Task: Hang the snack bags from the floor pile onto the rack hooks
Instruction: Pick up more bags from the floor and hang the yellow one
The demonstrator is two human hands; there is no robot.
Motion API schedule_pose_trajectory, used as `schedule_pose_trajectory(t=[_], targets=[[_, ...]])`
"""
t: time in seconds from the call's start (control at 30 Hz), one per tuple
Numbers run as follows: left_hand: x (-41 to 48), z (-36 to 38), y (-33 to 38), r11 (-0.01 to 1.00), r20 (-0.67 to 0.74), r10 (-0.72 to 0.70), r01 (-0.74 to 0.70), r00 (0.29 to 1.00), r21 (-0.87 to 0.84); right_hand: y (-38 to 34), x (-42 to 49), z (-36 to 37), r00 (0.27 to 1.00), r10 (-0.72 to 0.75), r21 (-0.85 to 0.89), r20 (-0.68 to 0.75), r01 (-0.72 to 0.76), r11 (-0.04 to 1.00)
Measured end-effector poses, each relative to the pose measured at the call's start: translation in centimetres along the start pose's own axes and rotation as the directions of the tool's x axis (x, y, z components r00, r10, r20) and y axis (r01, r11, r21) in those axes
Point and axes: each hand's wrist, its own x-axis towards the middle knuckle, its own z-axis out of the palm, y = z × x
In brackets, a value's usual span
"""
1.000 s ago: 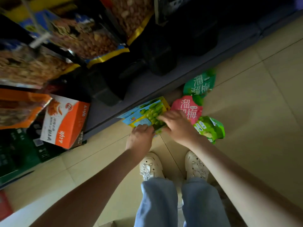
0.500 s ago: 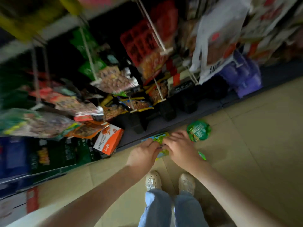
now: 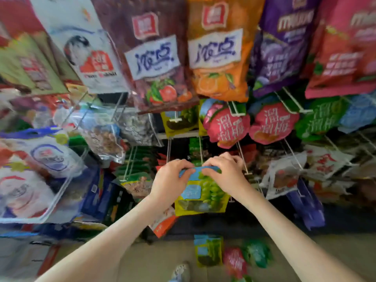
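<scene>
Both the left hand (image 3: 172,178) and right hand (image 3: 225,174) pinch one green-grape snack bag (image 3: 203,194) at frame centre, unhung; three bags (image 3: 234,254) remain on the floor, lower centre.

grape bag (image 3: 203,192) top corners: under fingers (image 3: 183,163) | floor bags (image 3: 234,258): blurred | shoe (image 3: 180,271): cut by bottom edge

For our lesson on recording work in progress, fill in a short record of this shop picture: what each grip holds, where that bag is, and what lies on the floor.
left grip: pinches the top edge of the held grape bag
right grip: pinches the same top edge
bag position: raised before the rack, near a wire hook; on it or not, cannot tell
floor: second grape bag, red bag, green bag
task state: unfinished
</scene>
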Motion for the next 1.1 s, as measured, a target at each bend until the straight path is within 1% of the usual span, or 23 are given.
schedule_pose_trajectory(t=[0.07,0.13,0.2,0.27,0.33,0.43,0.47,0.53,0.67,0.8,0.93,1.03,1.1], targets=[[1.2,-3.0,-0.2,0.999,-0.081,0.019,-0.016,0.997,0.041,-2.5,2.3,-0.7,1.0,-0.022,0.092,-0.008,0.022,0.995],[2.3,-5.9,-0.8,0.999,-0.204,-0.014,0.022,0.979,0.037,-5.0,4.5,-1.2,0.998,-0.034,0.2,-0.058,0.045,0.979],[3.2,-8.6,-1.7,0.995,-0.285,-0.087,0.072,0.955,-0.063,-7.3,6.6,-1.5,0.996,0.014,0.344,-0.086,0.016,0.939],[3.9,-10.3,-3.1,0.981,-0.319,-0.151,0.102,0.936,-0.168,-8.8,8.3,-1.0,0.995,0.074,0.444,-0.063,-0.039,0.895],[4.3,-10.9,-4.6,0.961,-0.303,-0.198,0.124,0.932,-0.246,-9.5,9.1,0.3,0.995,0.082,0.456,-0.054,-0.048,0.889],[4.9,-10.5,-6.1,0.937,-0.231,-0.224,0.143,0.947,-0.32,-9.2,9.0,1.6,0.991,0.064,0.361,-0.12,-0.016,0.933],[5.1,-10.2,-6.3,0.93,-0.209,-0.222,0.141,0.952,-0.34,-8.7,9.0,1.9,0.986,0.078,0.334,-0.145,-0.026,0.942],[5.5,-9.2,-6.6,0.926,-0.17,-0.208,0.137,0.963,-0.352,-7.7,8.9,2.2,0.974,0.151,0.308,-0.169,-0.093,0.947],[6.6,-7.6,-6.7,0.906,-0.109,-0.215,0.157,0.971,-0.392,-6.7,9.4,2.7,0.946,0.27,0.392,-0.182,-0.182,0.902],[7.9,-6.9,-6.4,0.899,-0.106,-0.227,0.167,0.968,-0.405,-6.6,10.0,2.7,0.909,0.344,0.438,-0.234,-0.217,0.872],[8.4,-6.5,-6.4,0.878,-0.114,-0.234,0.16,0.965,-0.452,-7.0,10.2,2.4,0.898,0.347,0.521,-0.27,-0.167,0.837],[8.0,-6.2,-6.6,0.851,-0.122,-0.252,0.159,0.96,-0.5,-6.9,10.4,2.5,0.902,0.324,0.514,-0.284,-0.142,0.846],[7.7,-6.1,-6.9,0.839,-0.136,-0.248,0.142,0.959,-0.526,-7.1,10.5,2.5,0.904,0.327,0.511,-0.275,-0.15,0.846]])
